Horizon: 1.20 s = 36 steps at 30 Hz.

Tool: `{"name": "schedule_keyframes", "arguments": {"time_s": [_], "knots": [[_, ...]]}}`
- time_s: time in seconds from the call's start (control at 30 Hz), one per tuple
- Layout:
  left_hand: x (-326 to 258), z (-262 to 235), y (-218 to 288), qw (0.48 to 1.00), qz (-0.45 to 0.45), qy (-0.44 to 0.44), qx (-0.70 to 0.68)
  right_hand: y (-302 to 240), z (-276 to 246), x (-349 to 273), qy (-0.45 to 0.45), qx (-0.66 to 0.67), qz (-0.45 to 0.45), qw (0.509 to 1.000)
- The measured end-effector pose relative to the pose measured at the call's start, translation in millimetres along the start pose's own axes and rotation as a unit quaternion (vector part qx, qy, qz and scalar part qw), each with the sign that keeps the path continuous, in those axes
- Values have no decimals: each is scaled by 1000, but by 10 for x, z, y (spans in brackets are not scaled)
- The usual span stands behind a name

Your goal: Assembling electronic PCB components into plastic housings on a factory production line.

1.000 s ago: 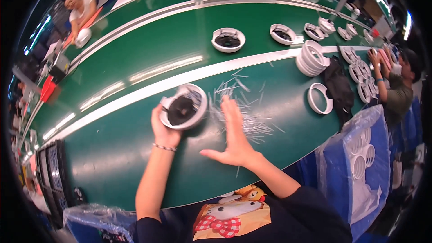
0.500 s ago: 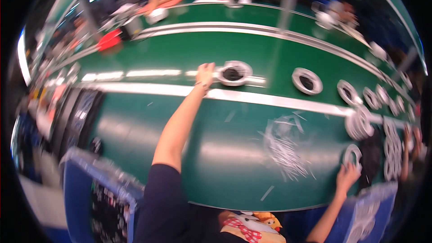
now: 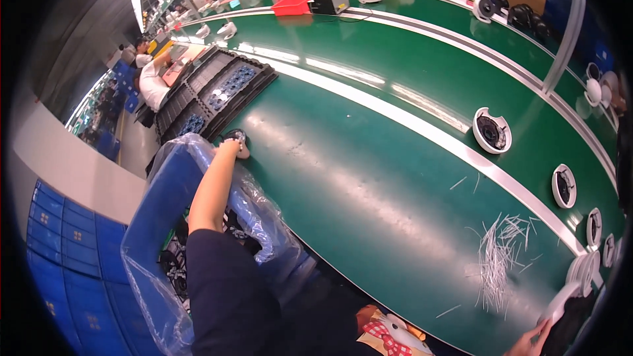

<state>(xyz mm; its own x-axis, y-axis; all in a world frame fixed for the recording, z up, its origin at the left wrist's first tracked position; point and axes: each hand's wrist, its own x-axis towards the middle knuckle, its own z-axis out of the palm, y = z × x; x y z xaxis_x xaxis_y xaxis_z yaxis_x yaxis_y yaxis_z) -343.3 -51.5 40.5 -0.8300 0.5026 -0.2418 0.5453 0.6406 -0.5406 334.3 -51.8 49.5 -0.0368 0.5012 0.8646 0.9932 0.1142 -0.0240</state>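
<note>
My left hand (image 3: pixel 228 149) is at the left end of the green bench, its fingers closed over a small black round part (image 3: pixel 236 135). Beside it stands a blue bin (image 3: pixel 173 178) lined with clear plastic, with black parts inside. At the lower right edge my right hand (image 3: pixel 531 341) grips a white plastic ring (image 3: pixel 560 302), partly cut off by the picture's dark rim. A stack of white rings (image 3: pixel 583 271) stands just beyond that hand. On the conveyor lies a white round housing (image 3: pixel 492 130) with a black inside.
Black trays (image 3: pixel 214 89) with blue parts lie at the bench's left end. A heap of thin white strips (image 3: pixel 501 257) lies on the right of the bench. More white housings (image 3: pixel 564 186) line the belt. Co-workers sit across and farther left; a red bin (image 3: pixel 291 5) stands opposite.
The view has swung left. My left hand has left the white housing on the belt and come to the black part by the bin. My right hand still holds a white ring.
</note>
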Motion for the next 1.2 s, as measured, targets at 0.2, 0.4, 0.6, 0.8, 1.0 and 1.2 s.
{"name": "schedule_keyframes", "arguments": {"time_s": [0.2, 0.4, 0.6, 0.8, 1.0, 1.2], "knots": [[-325, -11, 423, 981, 169, -41, -92, -842, 94, -13, -85, 324, -112, 936], [-1407, -370, 1205, 912, 378, 96, -122, -1775, 334, -351, -306, 532, -178, 769], [-1431, -513, 1523, 853, 430, 174, -239, -1743, 333, -195, -468, 387, -164, 777], [-1364, -444, 1903, 840, 424, 63, -332, -1854, 465, -203, -552, 285, -52, 782], [-1537, -513, 2064, 711, 384, -128, -575, -1487, 553, -113, -572, 319, -112, 747], [-1677, -731, 2317, 666, 434, -102, -598, -1733, 595, -104, -572, 217, -3, 791]]}}
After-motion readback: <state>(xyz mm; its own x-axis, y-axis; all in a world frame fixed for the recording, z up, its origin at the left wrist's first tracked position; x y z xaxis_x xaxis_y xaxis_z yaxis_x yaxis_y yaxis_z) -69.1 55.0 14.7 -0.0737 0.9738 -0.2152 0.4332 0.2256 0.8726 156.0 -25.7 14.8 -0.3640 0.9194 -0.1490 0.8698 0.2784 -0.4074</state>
